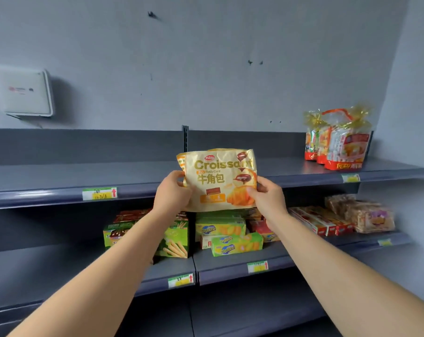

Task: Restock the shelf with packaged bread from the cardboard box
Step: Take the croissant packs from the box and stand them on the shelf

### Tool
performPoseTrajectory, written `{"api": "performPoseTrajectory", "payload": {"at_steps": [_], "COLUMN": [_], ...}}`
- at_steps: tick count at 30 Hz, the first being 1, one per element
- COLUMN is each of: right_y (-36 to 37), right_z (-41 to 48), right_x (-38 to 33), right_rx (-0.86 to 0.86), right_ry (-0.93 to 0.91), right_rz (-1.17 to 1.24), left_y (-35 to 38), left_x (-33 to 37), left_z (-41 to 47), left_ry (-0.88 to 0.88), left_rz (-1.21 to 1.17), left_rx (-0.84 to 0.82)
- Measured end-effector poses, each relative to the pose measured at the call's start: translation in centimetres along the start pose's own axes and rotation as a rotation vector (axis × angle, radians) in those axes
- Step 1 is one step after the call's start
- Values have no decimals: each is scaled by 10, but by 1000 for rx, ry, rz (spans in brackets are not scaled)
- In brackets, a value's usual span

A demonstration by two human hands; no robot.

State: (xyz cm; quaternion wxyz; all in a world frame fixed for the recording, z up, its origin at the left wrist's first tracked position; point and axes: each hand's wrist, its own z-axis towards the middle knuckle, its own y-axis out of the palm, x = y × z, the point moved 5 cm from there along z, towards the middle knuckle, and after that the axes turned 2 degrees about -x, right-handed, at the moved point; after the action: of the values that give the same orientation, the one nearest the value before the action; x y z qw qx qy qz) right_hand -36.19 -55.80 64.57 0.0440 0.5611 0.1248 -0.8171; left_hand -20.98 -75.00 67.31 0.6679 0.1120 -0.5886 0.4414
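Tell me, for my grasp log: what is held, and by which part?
The croissant bag, upright: left hand grips its left edge, right hand its lower right edge.

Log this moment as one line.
phase: shelving | left hand and right hand: grip croissant bag upright | position: in front of top shelf | placed: no

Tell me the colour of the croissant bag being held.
Pale gold croissant bag, gold lettering; seen in the head view.

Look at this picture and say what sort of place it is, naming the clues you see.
Probably a small shop or supermarket aisle. Tiered metal shelves carry price labels on their front edges, biscuit boxes sit on the lower shelf, and the left hand and right hand hold a croissant packet.
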Motion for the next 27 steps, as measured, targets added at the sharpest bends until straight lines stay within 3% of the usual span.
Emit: {"api": "performPoseTrajectory", "payload": {"at_steps": [14,27], "right_y": [29,73], "right_z": [200,339], "right_x": [10,55], "right_rx": [-24,-82], "right_ry": [-57,67], "right_rz": [-96,-99], "left_y": [76,132], "left_x": [19,0], "left_z": [191,330], "left_ry": [-11,-92], "left_rz": [-113,-86], "left_rx": [-81,-176]}}
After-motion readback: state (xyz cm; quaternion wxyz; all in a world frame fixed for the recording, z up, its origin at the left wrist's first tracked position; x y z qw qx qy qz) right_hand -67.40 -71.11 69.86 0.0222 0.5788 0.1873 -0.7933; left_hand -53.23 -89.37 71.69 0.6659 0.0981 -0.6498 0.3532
